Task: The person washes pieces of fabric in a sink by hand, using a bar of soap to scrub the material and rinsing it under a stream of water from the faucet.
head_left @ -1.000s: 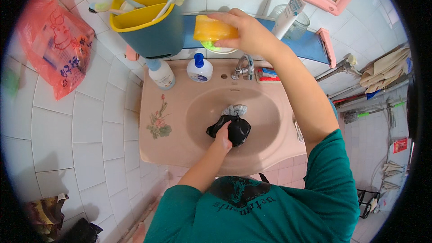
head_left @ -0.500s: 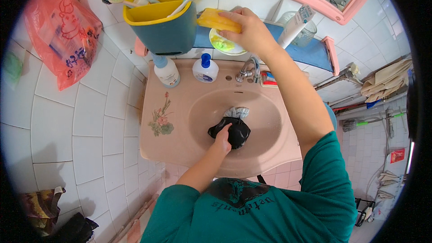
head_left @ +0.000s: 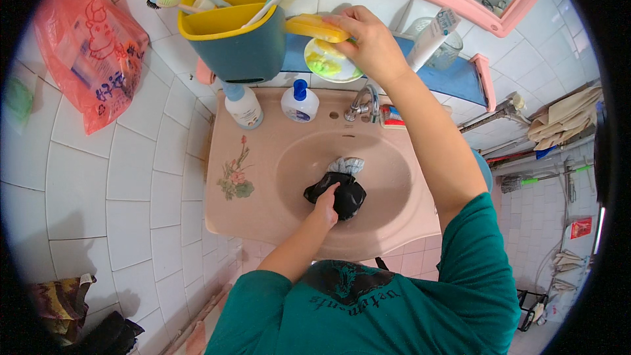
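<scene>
Head view: a yellow bar of soap [head_left: 317, 27] sits pinched in the right hand [head_left: 371, 45], fingers closed over its right end, just above a white soap dish [head_left: 327, 66] on the blue shelf [head_left: 453, 79]. The soap's left end almost meets the blue and yellow toothbrush holder [head_left: 238, 33], leaving little room on that side. Below, the left hand [head_left: 325, 205] presses into a black cloth [head_left: 338, 192] at the bottom of the pink sink [head_left: 263, 158], fingers curled on the fabric; a pale wad [head_left: 346, 164] lies just behind it. The basin around the cloth is open on all sides. On the sink's back edge stand two white bottles [head_left: 299, 102], left of the tap [head_left: 363, 102]. An orange plastic bag [head_left: 89, 49] hangs on the tiled wall, well apart.
</scene>
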Demonstrator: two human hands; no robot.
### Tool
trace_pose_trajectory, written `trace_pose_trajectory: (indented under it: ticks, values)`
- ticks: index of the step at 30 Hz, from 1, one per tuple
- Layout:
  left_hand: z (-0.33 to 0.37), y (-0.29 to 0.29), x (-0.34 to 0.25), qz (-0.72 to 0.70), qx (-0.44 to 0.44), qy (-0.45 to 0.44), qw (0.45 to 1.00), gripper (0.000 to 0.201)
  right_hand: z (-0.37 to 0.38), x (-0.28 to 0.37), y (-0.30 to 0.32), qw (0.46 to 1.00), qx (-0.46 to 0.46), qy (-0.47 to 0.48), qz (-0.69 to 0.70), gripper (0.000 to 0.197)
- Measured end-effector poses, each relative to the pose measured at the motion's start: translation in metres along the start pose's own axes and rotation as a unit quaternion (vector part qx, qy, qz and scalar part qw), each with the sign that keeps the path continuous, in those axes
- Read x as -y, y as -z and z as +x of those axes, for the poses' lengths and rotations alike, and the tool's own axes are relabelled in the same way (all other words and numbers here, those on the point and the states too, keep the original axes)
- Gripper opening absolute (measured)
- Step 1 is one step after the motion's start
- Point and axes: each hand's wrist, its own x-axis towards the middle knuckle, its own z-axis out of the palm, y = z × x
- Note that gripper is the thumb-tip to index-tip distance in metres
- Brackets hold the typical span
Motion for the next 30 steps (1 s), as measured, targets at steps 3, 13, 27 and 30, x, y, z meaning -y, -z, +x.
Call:
trace_pose_trajectory:
  ticks: [3,13,27,30]
  values:
    - [-0.008,-0.008,0.000,-0.010,0.011,0.002,1.000,0.029,0.003,-0.001,0.004,0.994,-0.038,0.070,-0.081,0.036]
    - [-0.036,-0.020,-0.003,-0.022,0.017,-0.004,1.000,0.029,0.015,0.005,0.014,0.976,-0.009,0.148,-0.160,0.037]
    - [0.002,0.005,-0.001,-0.007,0.044,-0.013,0.999,0.049,-0.040,0.027,0.071,0.978,-0.028,0.192,-0.072,0.041]
    - [-0.002,0.005,-0.003,-0.013,0.032,-0.008,0.999,0.045,-0.040,0.033,0.074,0.986,-0.026,0.155,-0.056,0.037]
